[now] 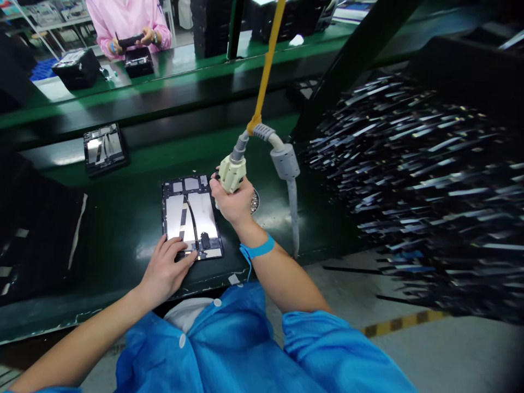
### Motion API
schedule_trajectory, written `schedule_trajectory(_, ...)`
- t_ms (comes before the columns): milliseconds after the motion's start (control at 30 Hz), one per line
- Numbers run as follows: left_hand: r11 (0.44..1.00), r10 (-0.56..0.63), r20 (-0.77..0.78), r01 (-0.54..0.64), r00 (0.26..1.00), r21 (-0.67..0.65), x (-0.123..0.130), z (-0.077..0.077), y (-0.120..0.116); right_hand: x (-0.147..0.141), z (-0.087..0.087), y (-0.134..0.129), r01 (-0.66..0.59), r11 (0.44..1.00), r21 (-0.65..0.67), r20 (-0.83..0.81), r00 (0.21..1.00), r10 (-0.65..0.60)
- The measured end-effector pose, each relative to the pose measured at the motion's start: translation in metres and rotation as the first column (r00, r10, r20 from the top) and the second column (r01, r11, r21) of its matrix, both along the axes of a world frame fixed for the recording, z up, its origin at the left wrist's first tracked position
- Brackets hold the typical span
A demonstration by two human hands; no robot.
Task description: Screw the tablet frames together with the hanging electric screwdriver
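We grip the cream corded screwdriver (232,174) in our right hand (236,203), fingers wrapped round it, near a dish (258,201) of small metal parts. Our left hand (167,269), loosely spread, rests its fingertips on the opened tablet's (173,210) lower end, flat on the green bench (126,218).

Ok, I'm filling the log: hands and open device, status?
Left hand on open device, near end. Right hand gripping corded tool. Dish partly hidden by right hand.
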State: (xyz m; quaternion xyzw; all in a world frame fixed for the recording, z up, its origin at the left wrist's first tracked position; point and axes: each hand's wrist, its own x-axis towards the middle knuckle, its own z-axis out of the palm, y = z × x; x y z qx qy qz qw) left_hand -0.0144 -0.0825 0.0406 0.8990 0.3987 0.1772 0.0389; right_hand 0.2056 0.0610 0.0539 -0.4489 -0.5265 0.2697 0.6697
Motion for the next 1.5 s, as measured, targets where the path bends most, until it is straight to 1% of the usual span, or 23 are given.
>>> schedule_trajectory(100, 0.998, 0.062, 0.055, -0.063, 0.997, 0.012, 0.004, -0.007, -0.003, 0.002, 0.0, -0.001, -0.012, 1.0, -0.025, -0.011, 1.0, 0.012)
schedule_trajectory(167, 0.995, 0.104, 0.071, -0.104, 0.992, -0.002, 0.009, -0.011, 0.005, 0.005, 0.0, -0.001, -0.013, 0.999, -0.045, -0.011, 1.0, 0.013)
schedule_trajectory(267, 0.987, 0.159, 0.094, -0.156, 0.983, -0.034, 0.015, -0.016, 0.031, 0.011, 0.0, 0.001, 0.013, 1.0, -0.027, -0.01, 1.0, -0.013)
schedule_trajectory(367, 0.98, 0.197, 0.15, -0.196, 0.969, -0.025, 0.02, -0.02, 0.06, 0.018, 0.0, 0.003, 0.054, 0.998, 0.012, -0.015, 0.998, -0.054)
schedule_trajectory(467, 0.974, 0.222, 0.199, -0.226, 0.954, -0.005, 0.022, -0.026, 0.074, 0.024, -0.001, 0.003, 0.073, 0.997, -0.02, -0.004, 0.997, -0.073)
schedule_trajectory(567, 0.976, 0.212, 0.211, -0.217, 0.954, -0.001, 0.021, -0.031, 0.074, 0.025, -0.001, 0.001, 0.071, 0.997, -0.041, 0.017, 0.997, -0.071)
schedule_trajectory(667, 0.98, 0.191, 0.221, -0.198, 0.956, 0.009, 0.019, -0.032, 0.072, 0.022, -0.001, -0.001, 0.044, 0.998, -0.049, 0.026, 0.999, -0.043)
schedule_trajectory(800, 0.981, 0.186, 0.222, -0.192, 0.957, 0.004, 0.018, -0.033, 0.073, 0.016, 0.0, 0.001, 0.003, 0.997, -0.076, -0.012, 1.0, -0.004)
schedule_trajectory(900, 0.981, 0.189, 0.22, -0.192, 0.957, -0.004, 0.018, -0.033, 0.073, 0.013, -0.002, 0.003, 0.011, 0.996, -0.086, -0.026, 1.0, -0.013)
schedule_trajectory(1167, 0.983, 0.175, 0.227, -0.182, 0.958, 0.007, 0.019, -0.031, 0.072, 0.013, -0.009, 0.006, 0.031, 0.993, -0.111, 0.008, 1.0, -0.03)
schedule_trajectory(1333, 0.984, 0.17, 0.232, -0.177, 0.958, 0.009, 0.017, -0.032, 0.071, 0.014, -0.012, 0.008, 0.06, 0.994, -0.096, 0.009, 0.998, -0.059)
schedule_trajectory(1433, 0.984, 0.171, 0.242, -0.178, 0.955, 0.007, 0.017, -0.033, 0.072, 0.014, -0.009, 0.007, 0.041, 0.995, -0.092, 0.004, 0.999, -0.041)
schedule_trajectory(1500, 0.983, 0.175, 0.254, -0.182, 0.951, 0.002, 0.018, -0.034, 0.074, 0.014, -0.001, 0.005, 0.025, 0.997, -0.079, -0.016, 1.0, -0.026)
